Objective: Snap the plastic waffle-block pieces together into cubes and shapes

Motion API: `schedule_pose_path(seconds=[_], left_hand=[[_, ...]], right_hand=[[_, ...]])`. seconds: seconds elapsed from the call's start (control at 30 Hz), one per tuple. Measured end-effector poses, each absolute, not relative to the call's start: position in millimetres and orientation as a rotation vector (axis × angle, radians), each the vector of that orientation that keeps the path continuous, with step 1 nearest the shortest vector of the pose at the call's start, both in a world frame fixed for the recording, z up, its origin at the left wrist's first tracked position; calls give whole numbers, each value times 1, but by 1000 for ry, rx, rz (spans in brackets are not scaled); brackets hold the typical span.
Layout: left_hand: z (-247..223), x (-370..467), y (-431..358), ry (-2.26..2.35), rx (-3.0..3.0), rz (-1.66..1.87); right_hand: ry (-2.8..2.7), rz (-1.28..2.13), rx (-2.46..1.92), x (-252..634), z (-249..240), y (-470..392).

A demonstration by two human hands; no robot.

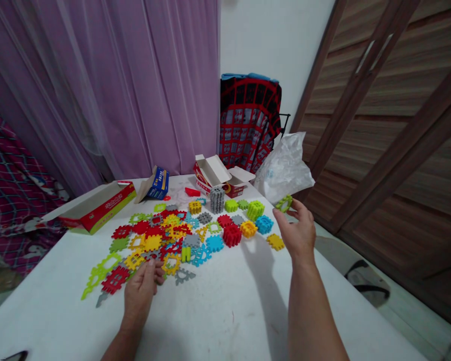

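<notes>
Right hand (298, 230) has a green interlocking tile (284, 203) pinched, raised near right edge of table (225, 326); lime-green tile stack (255, 209) lies left of that grip, right hand nearer; left hand (143, 286) half-curled at near side of loose tile pile (153, 243), can't tell if holding anything

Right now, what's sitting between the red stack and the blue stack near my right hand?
A yellow stack sits between the red stack and the blue stack, as the head view shows.

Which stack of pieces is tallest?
The grey stack, the only tall column; the others, such as the red stack and blue stack, are squatter.
</notes>
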State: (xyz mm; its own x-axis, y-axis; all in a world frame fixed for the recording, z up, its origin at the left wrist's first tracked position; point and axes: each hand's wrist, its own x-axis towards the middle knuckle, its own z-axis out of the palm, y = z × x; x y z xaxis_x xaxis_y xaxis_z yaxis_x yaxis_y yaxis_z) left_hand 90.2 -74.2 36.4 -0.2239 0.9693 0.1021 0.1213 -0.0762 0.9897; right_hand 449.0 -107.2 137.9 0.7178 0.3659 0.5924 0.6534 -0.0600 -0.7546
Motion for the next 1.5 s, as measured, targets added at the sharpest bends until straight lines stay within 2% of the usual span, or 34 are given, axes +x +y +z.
schedule_pose_path(seconds=[1.27, 1.5], left_hand=[[37, 91, -73, 1378, 1256, 1379], [32, 88, -76, 1470, 1442, 1345]], right_hand=[[-888, -83, -1641, 447, 122, -95], [-962, -21, -1610, 433, 123, -91]])
